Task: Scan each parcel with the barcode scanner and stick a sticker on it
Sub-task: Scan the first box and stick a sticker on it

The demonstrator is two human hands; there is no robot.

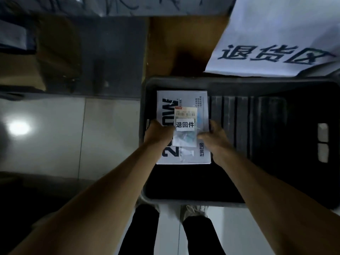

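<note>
The parcel [184, 115] is a flat white box with big black letters down its left side. Its long side runs away from the person, toward the far wall of the bin [239, 83]. It sits in the far left corner of the dark bin, lying flat or close to flat. A white sticker [185, 124] with three black signs is stuck on top of the parcel, just below a small barcode label [186, 112].

The left hand [158, 134] grips the parcel's left edge, thumb on top. The right hand [214, 137] holds the right edge, fingers curled over it. Both hands are wrapped on the parcel.

Nothing else shows inside the bin beside the parcel. The bin stands on a pale shiny tile floor [103, 137]. Past the bin's far right corner is a big white sign [276, 34] with black writing. Past its far wall is a brown cardboard box [165, 43].
</note>
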